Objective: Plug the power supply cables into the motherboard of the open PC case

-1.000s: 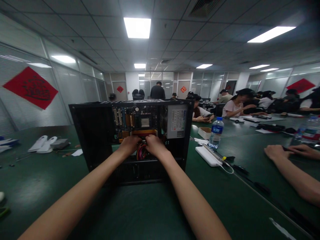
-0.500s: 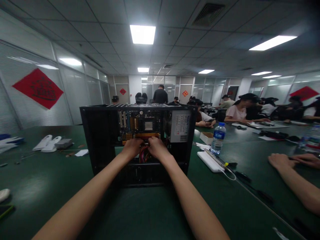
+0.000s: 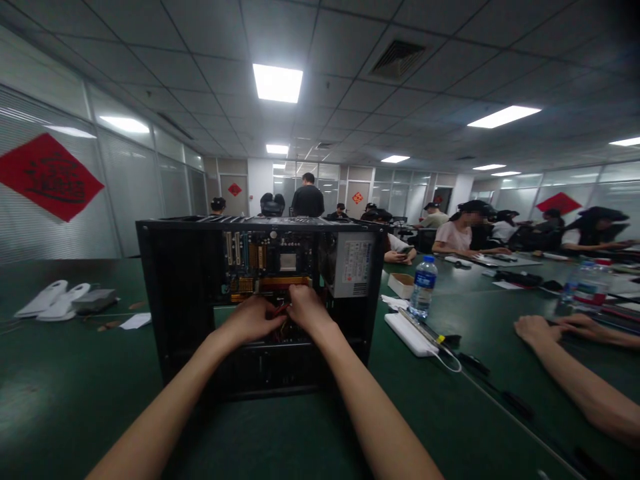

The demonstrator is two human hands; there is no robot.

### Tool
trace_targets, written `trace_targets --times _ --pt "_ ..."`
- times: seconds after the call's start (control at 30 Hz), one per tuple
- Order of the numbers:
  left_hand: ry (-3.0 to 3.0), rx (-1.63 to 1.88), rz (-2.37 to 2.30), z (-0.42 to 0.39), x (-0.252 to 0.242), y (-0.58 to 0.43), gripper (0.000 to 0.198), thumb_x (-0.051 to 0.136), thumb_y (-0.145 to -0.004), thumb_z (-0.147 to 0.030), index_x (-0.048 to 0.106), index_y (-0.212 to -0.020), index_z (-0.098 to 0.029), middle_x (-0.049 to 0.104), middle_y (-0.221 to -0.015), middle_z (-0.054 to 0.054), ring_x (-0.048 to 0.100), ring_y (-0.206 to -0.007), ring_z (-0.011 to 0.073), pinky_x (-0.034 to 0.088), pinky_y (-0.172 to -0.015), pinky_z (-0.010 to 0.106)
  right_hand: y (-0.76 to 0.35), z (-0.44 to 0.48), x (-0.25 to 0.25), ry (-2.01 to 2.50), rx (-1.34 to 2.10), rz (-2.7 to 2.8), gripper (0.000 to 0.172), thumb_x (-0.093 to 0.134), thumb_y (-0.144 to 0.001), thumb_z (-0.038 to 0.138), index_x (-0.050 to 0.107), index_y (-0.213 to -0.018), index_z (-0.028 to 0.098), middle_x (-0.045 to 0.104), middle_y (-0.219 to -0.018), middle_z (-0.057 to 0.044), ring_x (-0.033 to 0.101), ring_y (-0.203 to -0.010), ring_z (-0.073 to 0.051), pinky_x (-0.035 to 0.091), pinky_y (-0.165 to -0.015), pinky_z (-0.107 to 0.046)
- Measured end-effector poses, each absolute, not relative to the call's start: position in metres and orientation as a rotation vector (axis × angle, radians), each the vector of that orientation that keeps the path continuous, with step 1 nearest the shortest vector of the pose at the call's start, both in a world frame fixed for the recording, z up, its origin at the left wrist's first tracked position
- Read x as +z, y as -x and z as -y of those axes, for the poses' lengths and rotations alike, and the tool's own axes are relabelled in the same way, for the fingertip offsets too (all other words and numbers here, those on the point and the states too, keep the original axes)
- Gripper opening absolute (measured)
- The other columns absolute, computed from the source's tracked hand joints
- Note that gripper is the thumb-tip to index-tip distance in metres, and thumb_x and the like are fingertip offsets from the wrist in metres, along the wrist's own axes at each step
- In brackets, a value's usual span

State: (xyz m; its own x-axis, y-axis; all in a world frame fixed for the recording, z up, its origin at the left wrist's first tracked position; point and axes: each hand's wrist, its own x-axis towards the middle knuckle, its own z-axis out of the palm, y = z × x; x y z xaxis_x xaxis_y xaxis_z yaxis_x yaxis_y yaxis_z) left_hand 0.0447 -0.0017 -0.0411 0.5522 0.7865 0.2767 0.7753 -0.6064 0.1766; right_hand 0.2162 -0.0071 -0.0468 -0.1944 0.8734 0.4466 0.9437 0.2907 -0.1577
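Computer case [image 3: 190,287] on green table [image 3: 75,387] under ceiling lights [image 3: 277,83]; left hand [image 3: 253,320], right hand [image 3: 305,308] inside, grip unclear.

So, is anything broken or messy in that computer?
The case has its side off, so the board shows, and loose red wires bunch between the left hand and right hand. Nothing looks spilled or broken.

One case [image 3: 185,293] is standing open. Two hands, the left hand [image 3: 253,320] and the right hand [image 3: 306,310], are reaching into it. One motherboard [image 3: 270,257] and one power supply [image 3: 353,261] are sitting inside the case. Right of the case, one bottle [image 3: 423,288], one box [image 3: 401,285], one power bank [image 3: 407,333] and two co-worker's hands [image 3: 535,328] are resting. Left of the case, two white pieces [image 3: 40,301] are lying. Behind the case, four red diamonds [image 3: 47,175] are hanging.
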Motion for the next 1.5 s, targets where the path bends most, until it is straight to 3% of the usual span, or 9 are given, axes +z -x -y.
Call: trace_targets --times 0.13,0.33,0.57,0.83,1.2,1.5 --pt "-2.736 0.526 -1.435 0.005 -0.041 -0.045 0.029 0.054 -0.082 -0.04 0.072 -0.07 -0.021 0.068 -0.063 0.004 0.061 -0.06 0.0178 0.029 -0.055 0.027 -0.216 0.009 -0.048 1.687 -0.212 2.129 0.024 0.061 -0.084 0.017 0.064 -0.107 0.011 0.072 -0.103 -0.018 0.071 -0.096 -0.029 0.053 -0.075 -0.032" --pt "-2.75 0.447 -1.421 0.005 -0.043 -0.044 0.024 0.056 -0.078 -0.039 0.069 -0.069 -0.021 0.064 -0.061 0.003 0.056 -0.056 0.0169 0.028 -0.052 0.027 -0.214 0.01 -0.049 1.707 -0.235 2.141 0.025 0.06 -0.085 0.014 0.062 -0.109 0.011 0.072 -0.103 -0.018 0.071 -0.098 -0.031 0.054 -0.076 -0.034" --pt "-2.757 0.405 -1.317 0.002 -0.043 -0.042 0.032 0.051 -0.087 -0.042 0.069 -0.073 -0.019 0.064 -0.062 0.003 0.056 -0.056 0.0168 0.028 -0.053 0.028 -0.216 0.009 -0.049 1.721 -0.228 2.151 0.025 0.055 -0.087 0.009 0.059 -0.111 0.012 0.071 -0.104 -0.019 0.071 -0.098 -0.03 0.054 -0.076 -0.033" --pt "-2.768 0.376 -1.316 0.003 -0.042 -0.041 0.033 0.051 -0.09 -0.041 0.069 -0.074 -0.018 0.064 -0.062 0.004 0.057 -0.056 0.0175 0.028 -0.053 0.028 -0.22 0.008 -0.048 1.692 -0.171 2.217 0.03 0.049 -0.086 0.001 0.058 -0.113 0.011 0.071 -0.106 -0.019 0.07 -0.102 -0.028 0.05 -0.079 -0.031" --pt "-2.741 0.361 -1.332 0.009 -0.038 -0.044 0.034 0.05 -0.09 -0.042 0.07 -0.076 -0.019 0.067 -0.066 0.005 0.058 -0.058 0.0181 0.03 -0.054 0.028 -0.232 -0.006 -0.059 1.515 -0.043 2.225 0.021 0.054 -0.086 0.009 0.061 -0.105 0.013 0.07 -0.109 -0.016 0.065 -0.107 -0.023 0.047 -0.085 -0.028" --pt "-2.762 0.346 -1.338 0.01 -0.037 -0.045 0.036 0.05 -0.09 -0.044 0.072 -0.077 -0.019 0.068 -0.067 0.005 0.058 -0.058 0.0181 0.03 -0.054 0.028 -0.23 -0.004 -0.059 1.577 -0.09 2.228 0.03 0.052 -0.083 0.002 0.06 -0.111 0.011 0.069 -0.112 -0.016 0.065 -0.108 -0.024 0.046 -0.086 -0.029"
